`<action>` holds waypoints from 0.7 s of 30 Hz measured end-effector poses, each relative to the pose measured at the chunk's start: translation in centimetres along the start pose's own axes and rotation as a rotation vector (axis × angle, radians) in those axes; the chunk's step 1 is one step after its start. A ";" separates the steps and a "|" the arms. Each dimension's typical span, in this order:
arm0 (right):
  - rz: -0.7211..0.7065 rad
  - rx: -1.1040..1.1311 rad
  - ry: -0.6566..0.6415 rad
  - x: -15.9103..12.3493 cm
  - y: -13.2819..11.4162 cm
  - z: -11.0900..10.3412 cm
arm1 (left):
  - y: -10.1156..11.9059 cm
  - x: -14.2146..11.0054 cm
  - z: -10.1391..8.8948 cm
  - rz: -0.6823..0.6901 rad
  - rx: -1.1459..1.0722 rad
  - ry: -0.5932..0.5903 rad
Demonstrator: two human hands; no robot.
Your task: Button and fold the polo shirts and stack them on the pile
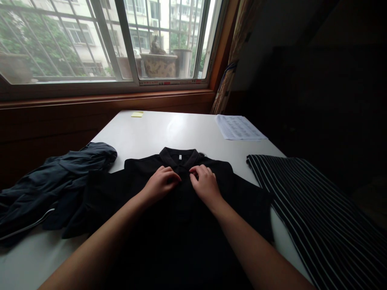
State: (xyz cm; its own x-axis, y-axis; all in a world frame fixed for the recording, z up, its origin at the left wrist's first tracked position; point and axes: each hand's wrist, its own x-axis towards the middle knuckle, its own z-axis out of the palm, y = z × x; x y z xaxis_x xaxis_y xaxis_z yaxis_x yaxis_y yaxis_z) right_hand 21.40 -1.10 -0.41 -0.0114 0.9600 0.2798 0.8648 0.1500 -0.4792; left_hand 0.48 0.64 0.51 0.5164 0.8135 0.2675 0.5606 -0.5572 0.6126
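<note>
A black polo shirt [181, 241] lies spread front up on the white table, its collar [181, 155] pointing away from me and a small white label showing inside the neck. My left hand [162, 181] is on the chest just left of the button placket, fingers curled and thumb pressed toward them at the cloth. Opposite it, my right hand [206, 182] sits right of the placket with thumb and fingers bent together on the fabric. A short gap separates the two hands. The dark cloth hides the buttons and any fold between the fingertips.
Dark blue-grey clothing [66, 173] lies heaped at the left, touching the shirt's sleeve. Black-and-white striped cloth [311, 201] covers the right side. Printed papers [240, 127] and a yellow sticky note [137, 114] lie on the far part of the table [169, 125], below a barred window.
</note>
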 end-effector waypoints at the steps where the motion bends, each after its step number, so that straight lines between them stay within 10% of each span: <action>1: 0.001 0.001 0.001 0.0 0.0 0.0 | 0.0 0.0 0.0 -0.005 -0.008 0.002; 21: -0.006 -0.006 -0.003 0.1 -0.2 -0.1 | 0.2 -0.2 0.4 0.026 0.046 0.060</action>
State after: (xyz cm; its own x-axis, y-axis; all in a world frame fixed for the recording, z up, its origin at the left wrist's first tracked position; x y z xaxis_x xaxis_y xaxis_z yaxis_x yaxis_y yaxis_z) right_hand 21.31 -1.09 -0.18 -0.0183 0.9597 0.2804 0.8676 0.1546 -0.4726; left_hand 0.73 0.31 0.29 0.4922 0.8064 0.3276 0.5772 -0.5841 0.5706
